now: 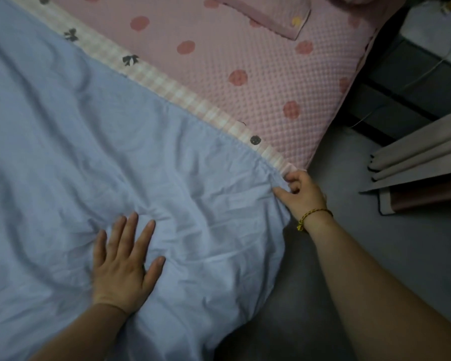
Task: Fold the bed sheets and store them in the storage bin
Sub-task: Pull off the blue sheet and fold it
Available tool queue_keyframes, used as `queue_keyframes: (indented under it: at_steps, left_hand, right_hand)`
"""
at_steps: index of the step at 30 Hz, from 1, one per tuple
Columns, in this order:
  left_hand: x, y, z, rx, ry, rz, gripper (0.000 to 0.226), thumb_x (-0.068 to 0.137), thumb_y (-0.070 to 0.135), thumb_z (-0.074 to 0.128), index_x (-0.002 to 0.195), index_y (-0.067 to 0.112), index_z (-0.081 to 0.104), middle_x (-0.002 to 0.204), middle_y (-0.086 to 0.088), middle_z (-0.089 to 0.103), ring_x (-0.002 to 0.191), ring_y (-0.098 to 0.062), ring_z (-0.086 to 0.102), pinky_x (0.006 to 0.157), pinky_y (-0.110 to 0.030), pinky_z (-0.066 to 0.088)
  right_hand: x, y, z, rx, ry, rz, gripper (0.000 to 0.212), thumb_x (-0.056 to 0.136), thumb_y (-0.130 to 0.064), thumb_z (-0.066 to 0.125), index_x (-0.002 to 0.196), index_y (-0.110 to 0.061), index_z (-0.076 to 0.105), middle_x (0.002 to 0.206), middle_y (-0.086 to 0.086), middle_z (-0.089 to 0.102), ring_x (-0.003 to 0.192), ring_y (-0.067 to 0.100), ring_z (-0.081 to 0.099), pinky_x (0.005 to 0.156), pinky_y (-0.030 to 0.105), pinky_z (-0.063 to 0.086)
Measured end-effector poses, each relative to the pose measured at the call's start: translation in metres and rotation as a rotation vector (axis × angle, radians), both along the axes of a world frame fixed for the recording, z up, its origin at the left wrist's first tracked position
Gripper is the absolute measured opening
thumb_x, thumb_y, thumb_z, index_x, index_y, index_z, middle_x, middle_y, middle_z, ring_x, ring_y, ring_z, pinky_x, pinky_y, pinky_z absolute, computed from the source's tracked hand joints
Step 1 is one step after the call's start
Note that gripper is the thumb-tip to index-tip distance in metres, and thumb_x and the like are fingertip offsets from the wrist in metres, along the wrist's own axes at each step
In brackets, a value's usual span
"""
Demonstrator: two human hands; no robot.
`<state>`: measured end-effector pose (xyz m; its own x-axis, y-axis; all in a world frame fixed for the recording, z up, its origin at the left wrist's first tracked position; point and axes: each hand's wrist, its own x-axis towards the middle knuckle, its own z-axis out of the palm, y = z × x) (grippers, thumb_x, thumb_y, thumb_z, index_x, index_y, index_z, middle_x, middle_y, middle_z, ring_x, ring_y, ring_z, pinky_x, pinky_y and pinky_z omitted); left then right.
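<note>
A wrinkled light blue bed sheet (94,157) lies spread over the bed and hangs off its near right corner. My left hand (123,261) rests flat on it with fingers apart, palm down, holding nothing. My right hand (301,192), with a yellow cord bracelet on the wrist, pinches the sheet's gathered elastic edge at the bed's corner. Under the blue sheet a pink checked sheet (167,83) with dark bows shows as a diagonal strip. No storage bin is in view.
A pink waffle cover (235,50) with red dots lies on the far part of the bed, with a folded pink cloth (268,14) on top. Grey floor (375,230) lies to the right, with curtain folds (422,157) and a dark unit (401,82) beyond.
</note>
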<state>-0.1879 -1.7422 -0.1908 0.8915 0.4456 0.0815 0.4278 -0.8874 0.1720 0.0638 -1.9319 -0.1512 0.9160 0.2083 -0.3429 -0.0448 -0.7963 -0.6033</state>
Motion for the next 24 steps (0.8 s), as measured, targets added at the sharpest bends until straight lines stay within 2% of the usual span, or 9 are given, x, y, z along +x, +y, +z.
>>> queue_keyframes:
  at_steps: [3,7,10,12,14,17,19,21,24]
  left_hand:
    - [-0.002,0.000,-0.001,-0.042,0.018,0.014,0.058,0.093,0.058,0.006,0.147,0.038,0.003,0.136,-0.010,0.033,0.144,-0.007,-0.006,0.114,-0.029,-0.005]
    - [0.000,0.000,0.004,-0.086,0.077,-0.017,0.065,0.094,0.057,0.005,0.133,0.017,0.037,0.133,-0.017,0.046,0.127,-0.031,0.028,0.113,-0.027,-0.007]
    - [0.001,-0.002,0.019,-0.134,0.129,0.022,0.073,0.091,0.062,0.003,0.135,0.015,0.037,0.134,-0.021,0.050,0.127,-0.030,0.029,0.112,-0.025,-0.012]
    - [-0.001,-0.007,0.036,-0.164,0.184,0.062,0.091,0.074,0.071,-0.001,0.147,0.022,0.024,0.152,-0.011,0.026,0.141,-0.024,0.015,0.109,-0.023,-0.016]
    - [-0.002,-0.010,0.061,-0.383,0.293,0.123,0.090,0.070,0.070,0.006,0.147,0.025,0.021,0.157,-0.002,0.011,0.144,-0.018,0.008,0.111,-0.025,-0.004]
    - [-0.011,-0.019,0.118,-0.839,-0.012,0.390,0.044,0.097,0.034,0.043,0.131,0.008,0.051,0.142,-0.009,0.044,0.131,-0.020,0.039,0.104,-0.023,0.025]
    - [-0.017,-0.023,0.151,-1.040,-0.154,0.555,0.038,0.096,0.027,0.047,0.123,0.002,0.057,0.128,-0.010,0.055,0.120,-0.024,0.050,0.097,-0.025,0.034]
    - [-0.019,-0.023,0.178,-1.205,-0.244,0.661,0.038,0.094,0.034,0.050,0.113,0.003,0.061,0.115,-0.009,0.060,0.104,-0.024,0.058,0.088,-0.030,0.039]
    - [-0.025,-0.019,0.198,-1.310,-0.292,0.735,0.027,0.089,0.033,0.058,0.091,0.006,0.059,0.099,-0.009,0.059,0.071,-0.017,0.058,0.065,-0.027,0.040]
  right_hand:
    - [-0.003,-0.004,0.008,-0.091,-0.077,0.083,0.019,0.086,-0.024,0.060,0.100,-0.010,0.061,0.109,0.015,0.061,0.104,0.034,0.054,0.090,0.035,0.043]
    - [-0.016,-0.014,0.039,-0.036,-0.234,0.055,0.020,0.091,-0.016,0.052,0.103,-0.001,0.059,0.101,0.020,0.063,0.094,0.033,0.056,0.063,0.026,0.032]
    - [-0.039,-0.022,0.072,-0.032,-0.348,0.127,0.019,0.092,-0.018,0.052,0.101,-0.003,0.059,0.095,0.022,0.063,0.089,0.035,0.057,0.065,0.031,0.037]
    - [-0.060,-0.028,0.099,-0.063,-0.381,0.219,0.022,0.092,-0.021,0.052,0.106,-0.006,0.060,0.096,0.021,0.064,0.090,0.036,0.057,0.069,0.034,0.042]
    - [-0.088,-0.026,0.116,-0.102,-0.414,0.315,0.025,0.093,-0.022,0.051,0.112,-0.009,0.061,0.099,0.022,0.065,0.089,0.037,0.059,0.070,0.035,0.044]
    - [-0.136,-0.020,0.132,-0.217,-0.674,0.459,0.018,0.076,-0.025,0.061,0.073,-0.009,0.068,0.054,0.012,0.062,0.048,0.030,0.059,0.045,0.026,0.036]
    - [-0.168,-0.017,0.143,-0.205,-0.802,0.581,0.016,0.054,-0.027,0.070,0.051,-0.016,0.058,0.037,0.000,0.049,0.034,0.019,0.049,0.054,0.024,0.033]
    - [-0.200,-0.020,0.146,-0.166,-0.777,0.704,0.030,0.044,-0.022,0.085,0.050,-0.018,0.056,0.039,-0.003,0.050,0.039,0.015,0.052,0.069,0.028,0.034]
    - [-0.248,-0.022,0.157,-0.152,-0.788,0.768,0.038,0.032,-0.024,0.091,0.048,-0.019,0.057,0.039,-0.005,0.050,0.043,0.015,0.055,0.075,0.032,0.040]
